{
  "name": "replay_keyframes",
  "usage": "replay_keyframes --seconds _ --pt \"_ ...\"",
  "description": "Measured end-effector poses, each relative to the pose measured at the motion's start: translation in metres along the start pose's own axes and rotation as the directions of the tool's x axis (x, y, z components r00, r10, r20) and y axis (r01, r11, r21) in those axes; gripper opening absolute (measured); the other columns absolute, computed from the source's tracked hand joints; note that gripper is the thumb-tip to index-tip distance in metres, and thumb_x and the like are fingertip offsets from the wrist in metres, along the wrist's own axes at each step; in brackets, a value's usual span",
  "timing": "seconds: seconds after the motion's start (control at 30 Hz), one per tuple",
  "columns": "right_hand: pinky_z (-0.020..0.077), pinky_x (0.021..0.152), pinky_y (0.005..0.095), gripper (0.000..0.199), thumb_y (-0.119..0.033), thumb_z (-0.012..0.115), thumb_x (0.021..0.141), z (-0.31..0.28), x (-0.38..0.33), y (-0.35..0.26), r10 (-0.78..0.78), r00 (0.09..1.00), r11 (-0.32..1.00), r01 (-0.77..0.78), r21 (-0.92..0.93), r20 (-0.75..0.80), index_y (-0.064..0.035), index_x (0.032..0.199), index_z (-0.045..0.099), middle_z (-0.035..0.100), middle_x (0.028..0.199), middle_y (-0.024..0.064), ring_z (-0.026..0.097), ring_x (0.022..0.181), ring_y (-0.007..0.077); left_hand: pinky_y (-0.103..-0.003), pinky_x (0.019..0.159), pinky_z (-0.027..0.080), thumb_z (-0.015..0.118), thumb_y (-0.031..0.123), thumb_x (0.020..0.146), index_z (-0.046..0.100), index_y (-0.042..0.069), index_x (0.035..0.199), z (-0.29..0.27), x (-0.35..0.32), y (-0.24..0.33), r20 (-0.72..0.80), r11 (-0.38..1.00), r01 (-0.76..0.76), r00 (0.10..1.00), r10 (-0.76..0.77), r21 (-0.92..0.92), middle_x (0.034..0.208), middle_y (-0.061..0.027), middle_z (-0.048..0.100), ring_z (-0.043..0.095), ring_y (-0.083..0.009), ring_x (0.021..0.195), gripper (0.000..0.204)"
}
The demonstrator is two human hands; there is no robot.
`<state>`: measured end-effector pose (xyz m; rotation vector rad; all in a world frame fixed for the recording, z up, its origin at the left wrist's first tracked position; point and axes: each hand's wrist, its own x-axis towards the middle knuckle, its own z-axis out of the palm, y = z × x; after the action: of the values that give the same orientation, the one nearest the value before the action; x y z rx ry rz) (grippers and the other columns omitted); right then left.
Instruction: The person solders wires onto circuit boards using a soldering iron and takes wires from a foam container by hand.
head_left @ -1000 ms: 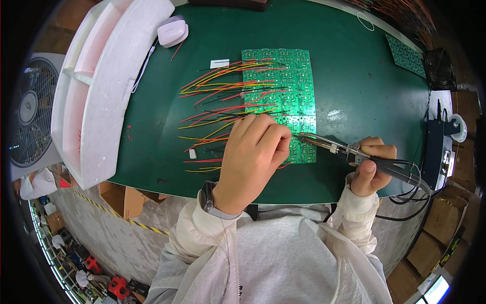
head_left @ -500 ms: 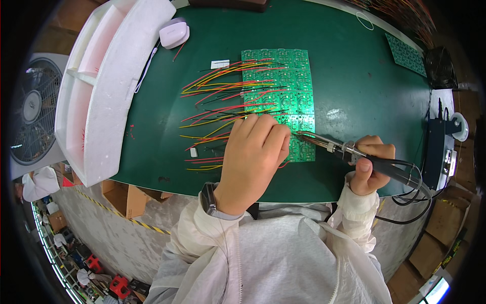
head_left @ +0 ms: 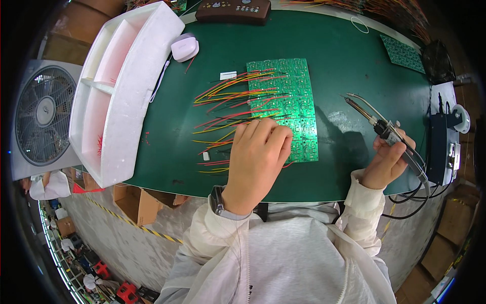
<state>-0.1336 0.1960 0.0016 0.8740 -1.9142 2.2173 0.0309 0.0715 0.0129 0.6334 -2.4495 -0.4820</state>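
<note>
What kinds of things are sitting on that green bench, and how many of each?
Green circuit boards: 2, a large panel under the left hand and a small one at the far right
White foam trays: 1
Soldering irons: 1, in the right hand
Dark control boxes: 1
Small pinkish cases: 1
Total: 6

Two hands are at work: the left hand (head_left: pixel 258 162) and the right hand (head_left: pixel 386 163). One soldering iron (head_left: pixel 377 124) sits in the right fingers. Under the left fingers lies one large green circuit board panel (head_left: pixel 288 101), with a second, smaller green board (head_left: pixel 405 53) well beyond the right fingers. The coloured wires (head_left: pixel 228 101) are too many and too tangled to count. One white foam tray (head_left: pixel 119 86), one fan (head_left: pixel 43 116), one pink case (head_left: pixel 185 48).
</note>
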Motion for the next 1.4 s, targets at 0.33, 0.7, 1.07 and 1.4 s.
replay_keyframes --seconds 0.33,0.7,1.07,1.4 --pt "0.0371 0.052 0.0216 0.022 -0.020 0.054 0.083 -0.001 0.006 0.002 -0.023 0.999 1.000 0.024 -0.019 0.043 -0.0029 0.091 0.043 0.049 0.077 0.0073 0.045 0.060 0.0099 -0.033 0.067 0.038 0.068 0.014 0.065 0.053 0.006 0.095 -0.020 -0.010 0.015 0.105 0.995 0.054 0.993 -0.045 -0.086 0.087 -0.0060 0.048 0.048 -0.0225 0.077 0.035" --pt "0.0349 0.053 0.0210 0.021 -0.015 0.054 0.082 -0.002 -0.005 0.008 -0.020 0.997 0.999 0.017 0.038 0.073 -0.0041 0.095 0.042 0.045 0.072 0.0037 0.043 0.060 0.0092 -0.033 0.076 0.038 0.068 0.016 0.063 0.051 0.005 0.105 -0.026 -0.004 -0.003 0.023 0.996 -0.044 0.999 0.043 0.071 0.096 -0.0068 0.045 0.046 -0.0231 0.086 0.047" --pt "0.0361 0.055 0.0205 0.024 -0.015 0.055 0.080 -0.004 -0.008 0.006 0.055 0.990 0.997 -0.060 0.037 0.131 -0.0044 0.095 0.040 0.043 0.081 0.0051 0.042 0.062 0.0093 -0.033 0.063 0.045 0.052 0.010 0.078 0.056 0.000 0.086 -0.269 0.034 -0.243 -0.703 0.789 0.480 0.705 -0.086 0.385 0.076 -0.0178 0.059 0.058 -0.0303 0.070 0.013" --pt "0.0359 0.053 0.0196 0.019 -0.016 0.053 0.082 0.005 -0.006 0.001 0.033 0.997 0.999 -0.031 -0.028 0.069 -0.0037 0.091 0.042 0.047 0.071 0.0037 0.043 0.059 0.0086 -0.028 0.065 0.046 0.064 0.005 0.062 0.064 -0.001 0.081 -0.260 -0.013 -0.357 -0.195 0.617 0.772 0.589 -0.784 -0.151 0.075 -0.0124 0.063 0.060 -0.0200 0.066 0.020"
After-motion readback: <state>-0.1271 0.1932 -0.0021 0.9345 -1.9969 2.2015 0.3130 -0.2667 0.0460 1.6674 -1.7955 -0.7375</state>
